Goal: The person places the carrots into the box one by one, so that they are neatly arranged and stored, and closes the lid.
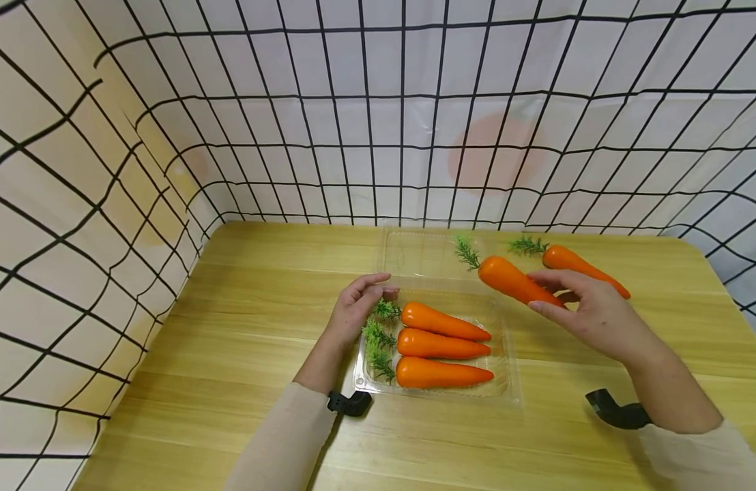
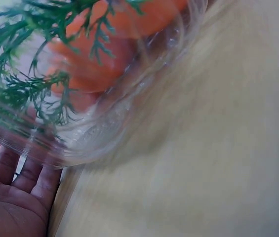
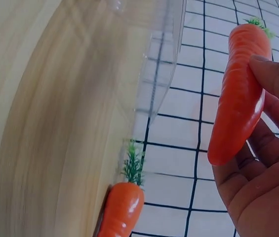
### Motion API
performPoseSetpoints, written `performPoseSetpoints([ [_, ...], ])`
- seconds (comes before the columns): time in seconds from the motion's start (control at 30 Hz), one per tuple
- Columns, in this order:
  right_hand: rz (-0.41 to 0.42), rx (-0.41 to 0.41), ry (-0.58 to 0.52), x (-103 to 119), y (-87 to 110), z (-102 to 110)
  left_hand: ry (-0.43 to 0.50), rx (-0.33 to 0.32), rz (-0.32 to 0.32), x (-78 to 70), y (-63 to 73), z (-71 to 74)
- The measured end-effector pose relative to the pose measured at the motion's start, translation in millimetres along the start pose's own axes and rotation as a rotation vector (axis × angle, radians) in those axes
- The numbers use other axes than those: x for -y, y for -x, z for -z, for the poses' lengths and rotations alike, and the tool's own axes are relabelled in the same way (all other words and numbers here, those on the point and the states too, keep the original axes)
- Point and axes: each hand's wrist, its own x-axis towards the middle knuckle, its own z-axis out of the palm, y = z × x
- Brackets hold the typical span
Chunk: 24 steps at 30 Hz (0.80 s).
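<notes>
An orange carrot with a green top [image 1: 507,276] is held in the air by my right hand [image 1: 589,314], thumb and fingers pinching its narrow half in the head view. My left hand [image 1: 355,307] grips the back left edge of a clear plastic container [image 1: 505,354], its fingers [image 2: 28,175] against the outside wall in the left wrist view. Inside lie three carrots side by side: the back one [image 1: 439,320], the middle one [image 1: 439,343] and the front one [image 1: 442,373], tops toward the left. Behind the right hand, another carrot [image 1: 577,262] rests on the table.
The container's clear lid [image 1: 415,252] lies folded back toward the rear of the wooden table [image 1: 243,327]. Black wire mesh [image 1: 329,123] stands along the back and both sides, with pale cloth behind it. Black straps [image 1: 350,402] circle both wrists.
</notes>
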Motion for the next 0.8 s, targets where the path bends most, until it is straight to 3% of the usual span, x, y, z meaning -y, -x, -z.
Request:
performPoseSetpoints([
  [0.17, 0.056, 0.004, -0.007, 6, -1.2, -6, -0.002, -0.001, 0.002, -0.1, 0.0, 0.0],
  [0.8, 0.111, 0.109, -0.055, 31, -4.1, -28, -0.008, -0.026, 0.032, 0.5, 0.3, -0.2],
])
